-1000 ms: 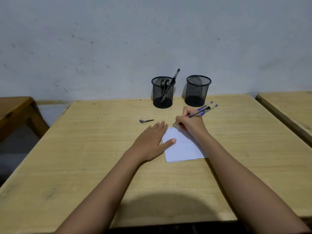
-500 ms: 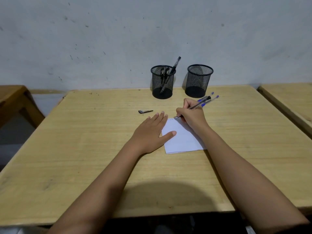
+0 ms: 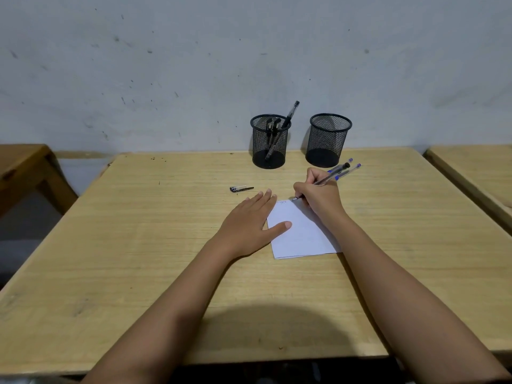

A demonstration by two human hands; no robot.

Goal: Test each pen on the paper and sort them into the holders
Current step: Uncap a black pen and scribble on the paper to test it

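A white sheet of paper lies on the wooden table. My left hand rests flat, fingers spread, thumb on the paper's left edge. My right hand grips a black pen, its tip touching the paper's top edge, where faint marks show. Behind that hand lie two blue-capped pens. A pen cap lies left of the paper. At the wall, the left mesh holder contains several black pens. The right mesh holder looks empty.
Another wooden table stands close on the right, with a narrow gap between. A darker wooden bench or table is at the far left. A grey wall rises right behind the holders.
The pen tip has shifted slightly along the paper's top edge, and faint marks now show there. My left hand stays flat. The camera tilted a little.
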